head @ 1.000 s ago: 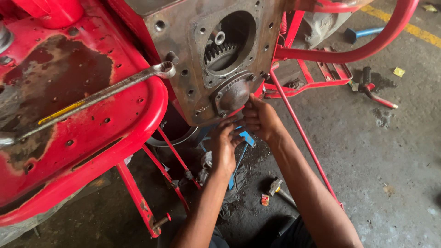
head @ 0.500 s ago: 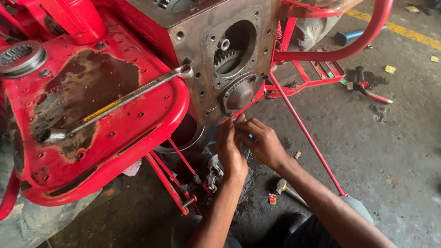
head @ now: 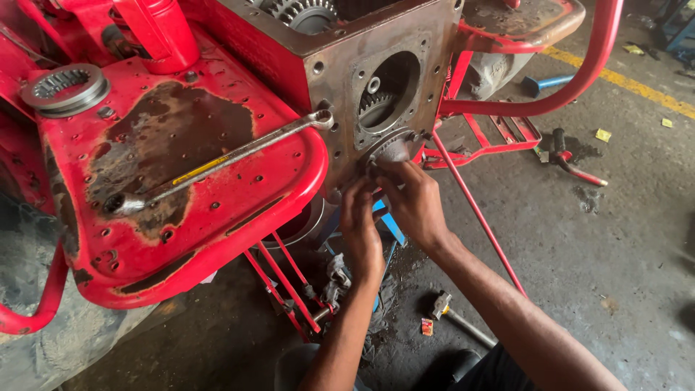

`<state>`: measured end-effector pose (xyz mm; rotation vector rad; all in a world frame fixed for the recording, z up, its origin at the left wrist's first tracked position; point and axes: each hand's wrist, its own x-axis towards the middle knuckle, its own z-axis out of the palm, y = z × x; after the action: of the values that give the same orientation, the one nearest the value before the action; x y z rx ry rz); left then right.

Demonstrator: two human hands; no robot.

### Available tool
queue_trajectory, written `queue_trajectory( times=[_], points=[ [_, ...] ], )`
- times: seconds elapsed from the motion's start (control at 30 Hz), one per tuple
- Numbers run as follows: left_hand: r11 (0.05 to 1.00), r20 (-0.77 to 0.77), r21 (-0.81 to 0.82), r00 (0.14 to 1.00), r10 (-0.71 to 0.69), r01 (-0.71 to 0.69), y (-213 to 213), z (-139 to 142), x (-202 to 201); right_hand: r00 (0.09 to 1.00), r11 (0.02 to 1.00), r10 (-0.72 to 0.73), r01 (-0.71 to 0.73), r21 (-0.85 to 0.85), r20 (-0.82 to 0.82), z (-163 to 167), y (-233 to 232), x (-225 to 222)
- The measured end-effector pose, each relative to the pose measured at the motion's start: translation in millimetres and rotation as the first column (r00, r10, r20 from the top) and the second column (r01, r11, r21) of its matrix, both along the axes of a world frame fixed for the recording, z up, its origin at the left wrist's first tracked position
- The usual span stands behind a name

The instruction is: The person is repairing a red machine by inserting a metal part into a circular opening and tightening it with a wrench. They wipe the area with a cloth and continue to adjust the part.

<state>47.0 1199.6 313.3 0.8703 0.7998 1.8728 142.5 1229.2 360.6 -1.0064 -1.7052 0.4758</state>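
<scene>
The concrete floor [head: 622, 246] is grey and stained, with a yellow line [head: 615, 76] crossing at two o'clock. A red-handled tool [head: 572, 163] lies at three o'clock. A hammer [head: 456, 318] lies at five o'clock, a small red scrap [head: 427, 327] just beside its head. Yellow scraps [head: 602, 135] sit near the line — a blue-headed mallet [head: 546, 82] lies at one o'clock.

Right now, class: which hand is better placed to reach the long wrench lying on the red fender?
Probably left. The left hand sits nearer the long wrench; the right hand lies farther away, beside the round cover.
</scene>
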Motion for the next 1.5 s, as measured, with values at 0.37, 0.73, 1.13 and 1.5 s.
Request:
queue_trajectory(
  times=[0.37,0.73,1.13,1.5],
  points=[
    [0.997,-0.218,-0.060,0.976,0.027,-0.041,138,3,64,0.997,0.990,-0.043,0.034,0.136,0.064,14,145,60],
    [0.984,-0.290,0.164,0.950,0.119,-0.074,207,2,2,0.863,0.954,-0.261,0.299,-0.021,0.432,28,207,-8],
    [0.998,-0.186,0.014,0.980,0.067,-0.065,288,4,-29,0.903,0.971,-0.187,0.231,-0.069,0.386,35,291,-34],
    [0.998,-0.135,-0.021,0.989,0.056,-0.060,323,4,-23,0.835,0.969,-0.209,0.248,-0.009,0.510,48,322,-23]
  ],
)
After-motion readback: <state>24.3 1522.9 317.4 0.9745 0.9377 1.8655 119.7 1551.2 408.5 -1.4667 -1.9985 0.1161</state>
